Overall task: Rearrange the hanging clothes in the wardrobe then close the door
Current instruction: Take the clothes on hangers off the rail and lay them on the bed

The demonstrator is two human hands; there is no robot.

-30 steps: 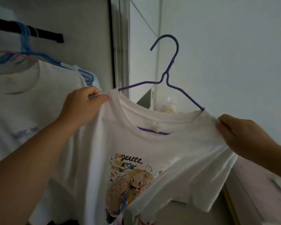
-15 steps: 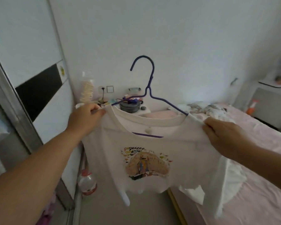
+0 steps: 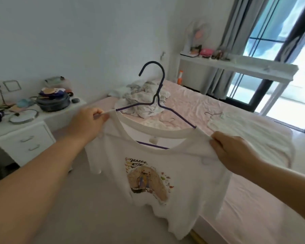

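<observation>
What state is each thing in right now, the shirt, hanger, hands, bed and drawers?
Shirt: on the hanger, held up by both shoulders.
Hanger: hook free, not on any rail.
Left hand: pinching a shoulder.
Right hand: pinching the other shoulder.
Bed: clothes lying on it.
Drawers: shut.

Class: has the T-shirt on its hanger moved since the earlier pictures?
Yes. The T-shirt has left the wardrobe, now out of view, and is held toward the bed.

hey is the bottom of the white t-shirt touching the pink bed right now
Cannot tell. In the head view the white t-shirt hangs from both hands in front of the pink bed, and its hem overlaps the bed edge, so no gap or contact shows.
</observation>
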